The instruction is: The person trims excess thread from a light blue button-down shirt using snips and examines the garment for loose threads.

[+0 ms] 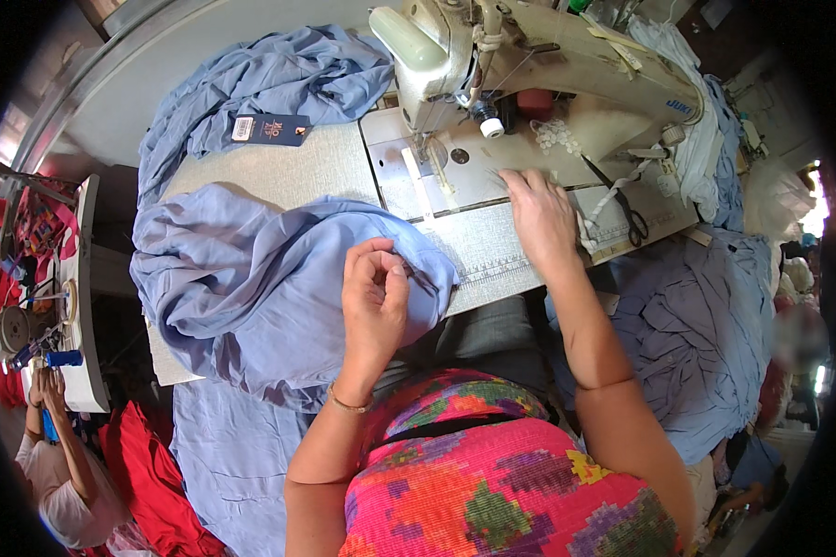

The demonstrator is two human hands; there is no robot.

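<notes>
My left hand (377,295) is closed, with its fingers curled in and the thumb against them, beside the right part of a light blue cloth garment (251,269). Whether anything small sits in those fingers I cannot make out. My right hand (539,221) lies with fingers stretched out on the metal bed of the sewing machine (478,172), right of the needle area. A narrow white strip (416,181) lies on the bed just left of the presser foot. Black-handled scissors (622,202) rest to the right of my right hand.
More blue cloth (269,84) with a dark tag (271,129) lies at the back left. Small white pieces (557,136) sit under the machine arm. Blue garments (687,334) are piled at the right. Another person's hands (48,388) are at a table on the far left.
</notes>
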